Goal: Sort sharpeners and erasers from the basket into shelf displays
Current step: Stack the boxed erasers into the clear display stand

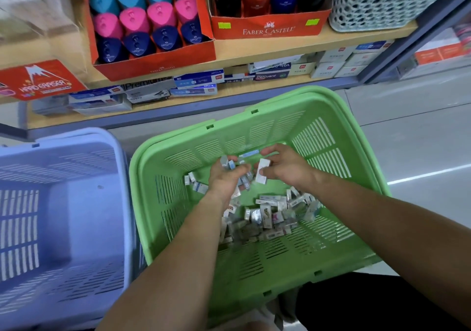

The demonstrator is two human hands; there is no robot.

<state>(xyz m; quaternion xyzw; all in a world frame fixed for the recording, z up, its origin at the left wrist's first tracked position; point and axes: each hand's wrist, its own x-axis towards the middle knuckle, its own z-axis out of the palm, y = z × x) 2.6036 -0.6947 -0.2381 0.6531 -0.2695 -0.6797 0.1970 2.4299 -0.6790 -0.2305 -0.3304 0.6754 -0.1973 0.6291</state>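
Erasers (267, 216) all over the floor of the green basket (254, 132), mostly heaped in the middle and spilling toward its right wall, plus a few strays nearer the left wall. Both hands are down in it, close to the far wall. Left hand (224, 180) is curled round a small bunch of wrapped ones. Right hand (288, 167) pinches a single white eraser (262, 171) between thumb and fingers, just beside that bunch. Blue basket (76, 203) sits just beside the green one's left edge. Up on the shelf (280, 48), sharpeners (147, 17) stand packed in an open red box (153, 63).
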